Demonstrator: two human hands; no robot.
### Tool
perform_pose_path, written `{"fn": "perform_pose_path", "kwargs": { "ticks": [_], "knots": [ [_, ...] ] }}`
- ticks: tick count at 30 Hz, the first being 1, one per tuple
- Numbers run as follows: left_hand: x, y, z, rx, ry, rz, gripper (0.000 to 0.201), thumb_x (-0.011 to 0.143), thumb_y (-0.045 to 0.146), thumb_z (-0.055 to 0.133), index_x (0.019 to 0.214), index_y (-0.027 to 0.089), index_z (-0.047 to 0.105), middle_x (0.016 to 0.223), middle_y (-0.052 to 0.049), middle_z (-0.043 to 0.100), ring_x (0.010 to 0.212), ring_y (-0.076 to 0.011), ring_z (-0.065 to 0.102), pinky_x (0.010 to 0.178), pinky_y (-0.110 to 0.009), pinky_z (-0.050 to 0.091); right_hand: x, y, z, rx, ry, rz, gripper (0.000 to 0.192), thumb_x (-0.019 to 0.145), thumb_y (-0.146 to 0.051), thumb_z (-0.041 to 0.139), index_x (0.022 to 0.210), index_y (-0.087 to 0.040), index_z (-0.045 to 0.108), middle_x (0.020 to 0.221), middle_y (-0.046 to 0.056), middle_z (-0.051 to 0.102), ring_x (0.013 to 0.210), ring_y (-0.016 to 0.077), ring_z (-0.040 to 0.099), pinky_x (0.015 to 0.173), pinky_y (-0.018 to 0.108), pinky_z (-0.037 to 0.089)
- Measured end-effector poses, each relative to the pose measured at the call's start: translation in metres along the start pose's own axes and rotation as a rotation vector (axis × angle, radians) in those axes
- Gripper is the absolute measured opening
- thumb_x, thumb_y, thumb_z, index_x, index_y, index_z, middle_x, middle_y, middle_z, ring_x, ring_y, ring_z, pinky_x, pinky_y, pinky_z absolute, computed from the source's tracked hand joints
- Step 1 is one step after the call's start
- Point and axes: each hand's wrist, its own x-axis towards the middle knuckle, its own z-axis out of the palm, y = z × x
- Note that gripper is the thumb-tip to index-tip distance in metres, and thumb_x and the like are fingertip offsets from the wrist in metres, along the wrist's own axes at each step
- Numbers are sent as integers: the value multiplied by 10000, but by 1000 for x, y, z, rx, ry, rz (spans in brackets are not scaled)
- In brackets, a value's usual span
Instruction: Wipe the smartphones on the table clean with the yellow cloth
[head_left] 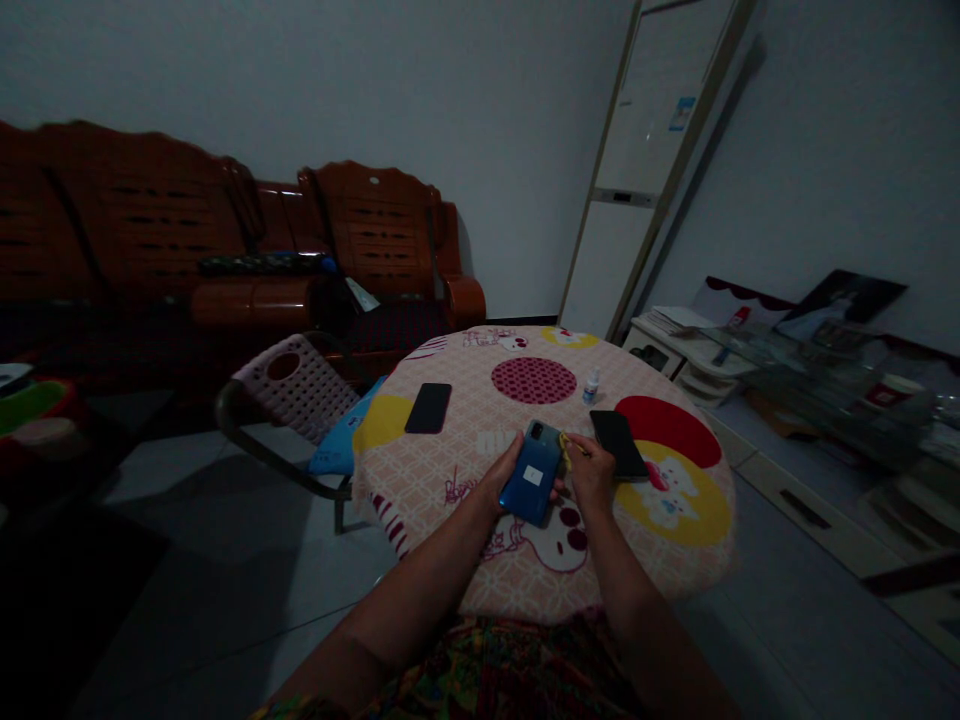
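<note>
My left hand [504, 472] is wrapped round a blue smartphone [527, 490], its back turned up with a small white sticker on it. The phone is tilted above the round table. In the fingers of my right hand [592, 468] is a small yellow cloth [565, 447], close against the phone's upper right edge. Just right of that hand lies a dark phone [619, 443], and another dark phone [429, 408] rests farther left. Beyond my right hand stands a small spray bottle [592, 386] with a pale cap.
A patterned pink tablecloth [472, 440] covers the round table. At its left is a woven chair [296, 390] with a blue cushion [341, 435]. Wooden sofas [375, 230] line the wall. On the right is a glass-topped cabinet [810, 380]; a tall white air conditioner [637, 150] stands behind.
</note>
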Motion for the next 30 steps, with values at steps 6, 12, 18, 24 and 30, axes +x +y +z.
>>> {"fn": "perform_pose_path", "kwargs": {
  "ticks": [6, 12, 18, 24, 30],
  "knots": [
    [-3, 0, 1, -25, 26, 58, 875, 850, 753, 215, 1251, 49, 545, 837, -179, 714, 649, -243, 685, 635, -338, 522, -9, -4, 4, 34, -79, -19, 228, 727, -310, 568, 799, -181, 742, 820, 39, 699, 768, 183, 640, 697, 284, 506],
    [3, 0, -5, -67, 48, 102, 863, 841, 760, 250, 1197, 43, 571, 826, -175, 713, 620, -242, 677, 605, -336, 515, -21, -6, 1, 83, -182, -15, 208, 732, -294, 564, 792, -187, 732, 806, 23, 659, 583, 130, 606, 505, 232, 475],
    [1, 2, -2, -65, 45, 74, 830, 836, 763, 264, 1088, 55, 618, 755, -156, 705, 608, -235, 673, 601, -330, 521, -16, -5, 0, 11, -172, -73, 201, 751, -292, 554, 797, -213, 733, 797, 12, 670, 680, 152, 632, 617, 256, 496],
    [-5, 1, 5, -13, -19, 11, 842, 849, 748, 244, 1161, 50, 597, 824, -174, 711, 624, -241, 675, 610, -342, 521, 1, -2, -3, -72, -38, -130, 236, 775, -284, 543, 824, -168, 742, 843, 75, 711, 788, 201, 642, 736, 308, 488],
    [-3, -1, 5, 17, -61, 7, 914, 845, 761, 161, 1189, 31, 590, 836, -188, 709, 640, -237, 678, 619, -335, 524, 4, -2, -4, -167, -1, -192, 245, 807, -248, 509, 844, -163, 735, 858, 80, 698, 784, 191, 628, 725, 294, 482]
  ]
}}
